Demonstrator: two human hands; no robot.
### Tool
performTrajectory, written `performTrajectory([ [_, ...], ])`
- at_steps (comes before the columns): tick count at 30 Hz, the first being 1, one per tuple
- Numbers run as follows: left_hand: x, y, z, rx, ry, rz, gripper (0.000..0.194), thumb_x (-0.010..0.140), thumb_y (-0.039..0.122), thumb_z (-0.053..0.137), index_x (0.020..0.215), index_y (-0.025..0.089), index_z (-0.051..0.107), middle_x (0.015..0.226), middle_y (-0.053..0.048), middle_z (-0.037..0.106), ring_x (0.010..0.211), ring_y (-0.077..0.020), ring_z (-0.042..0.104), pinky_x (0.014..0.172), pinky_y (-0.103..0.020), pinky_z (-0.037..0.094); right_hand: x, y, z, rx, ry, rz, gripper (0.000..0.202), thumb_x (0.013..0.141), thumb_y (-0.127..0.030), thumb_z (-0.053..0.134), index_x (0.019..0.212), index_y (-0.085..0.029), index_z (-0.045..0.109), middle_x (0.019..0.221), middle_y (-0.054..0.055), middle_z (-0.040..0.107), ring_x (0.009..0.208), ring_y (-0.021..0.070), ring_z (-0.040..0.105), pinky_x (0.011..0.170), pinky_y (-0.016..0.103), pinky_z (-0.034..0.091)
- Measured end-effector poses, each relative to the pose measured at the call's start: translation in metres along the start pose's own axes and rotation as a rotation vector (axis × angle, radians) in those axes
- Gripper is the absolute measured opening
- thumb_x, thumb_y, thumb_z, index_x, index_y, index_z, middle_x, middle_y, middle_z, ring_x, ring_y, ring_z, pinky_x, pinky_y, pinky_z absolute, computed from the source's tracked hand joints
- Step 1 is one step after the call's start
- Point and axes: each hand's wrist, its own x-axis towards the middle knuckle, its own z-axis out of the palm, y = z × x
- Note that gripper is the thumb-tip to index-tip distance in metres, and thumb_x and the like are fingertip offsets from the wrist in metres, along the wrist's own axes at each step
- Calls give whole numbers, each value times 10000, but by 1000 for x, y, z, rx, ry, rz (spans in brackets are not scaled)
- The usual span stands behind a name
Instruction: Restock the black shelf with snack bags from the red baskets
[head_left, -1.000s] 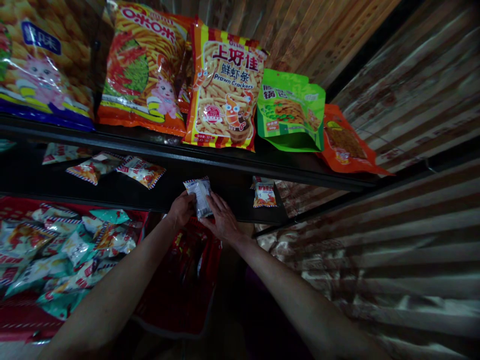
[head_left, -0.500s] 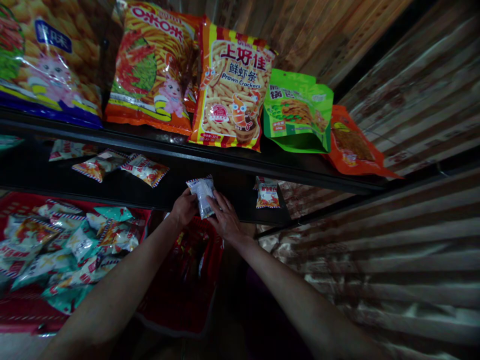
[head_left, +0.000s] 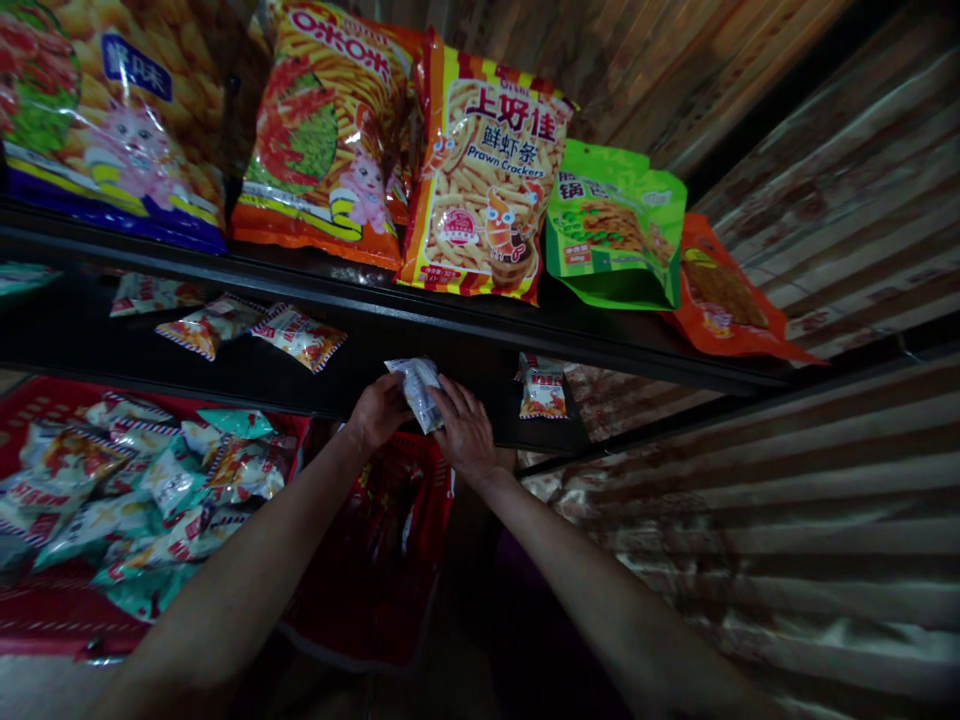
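A small snack packet [head_left: 420,388], its pale printed back facing up, is held between my two hands over the front part of the lower black shelf [head_left: 352,385]. My left hand [head_left: 381,410] grips the packet's left edge, fingers curled with the tips partly hidden. From the right, my right hand [head_left: 463,425] presses its fingers along the packet's other side. Further right on that shelf stands a similar packet [head_left: 543,388]. To the left lie a few more, among them a red-and-white packet [head_left: 298,336] with striped ends.
On the upper shelf [head_left: 300,290] stand large snack bags, including a prawn cracker bag [head_left: 487,180] and a green pouch [head_left: 611,230]. A red basket [head_left: 52,640] full of small packets sits lower left. Another red basket [head_left: 352,620] is beneath my hands. Corrugated wall [head_left: 787,540] lies right.
The whole view has shifted slightly, so things appear a little further right. The packet in my hands has tilted, and my right hand covers more of its right side.
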Motion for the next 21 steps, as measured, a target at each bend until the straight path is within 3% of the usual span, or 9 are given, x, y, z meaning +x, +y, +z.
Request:
performTrajectory([
  [3,1,4,0,-17,-39,-15,193,838,322,492,879,160,588,891,-102,623,836,-218,615,786,-410,516,8,8,-3,171,155,84,466,806,-190,502,1272,-216,515,1382,88,462,1250,236,425,1050,411,340],
  [5,3,4,-2,31,7,8,180,834,310,516,884,155,592,970,-127,619,922,-230,602,827,-414,509,15,14,-1,350,305,213,369,821,-266,512,1176,-195,583,1278,107,537,1173,219,499,1018,384,386],
  [9,8,-5,-7,120,98,-23,121,774,208,608,889,183,580,1023,-117,602,956,-234,591,842,-437,500,26,18,6,937,488,670,311,741,-384,631,981,-185,624,959,59,670,884,192,633,822,363,513],
  [12,11,-10,-7,49,51,-51,197,737,194,663,901,192,554,1000,-99,611,919,-222,611,833,-437,505,28,15,9,1381,453,1003,219,685,-287,706,859,-193,612,767,2,689,720,160,656,670,307,547],
  [14,13,-10,-6,16,50,-14,242,720,184,682,916,198,540,982,-81,619,900,-206,617,838,-440,504,26,12,8,1512,372,1110,179,673,-209,719,816,-191,612,714,-8,691,679,149,660,629,281,552],
  [18,18,-5,-7,29,28,45,135,726,146,649,823,173,559,856,-52,643,800,-169,628,823,-400,515,16,9,6,1580,216,1156,118,714,-171,685,819,-185,632,726,0,704,671,137,668,624,261,560],
  [21,21,-3,-7,87,163,127,112,712,94,619,687,161,533,675,-13,613,652,-122,603,750,-324,526,9,11,5,1578,112,1175,107,726,-159,676,826,-189,650,749,-4,710,664,115,665,602,222,548],
])
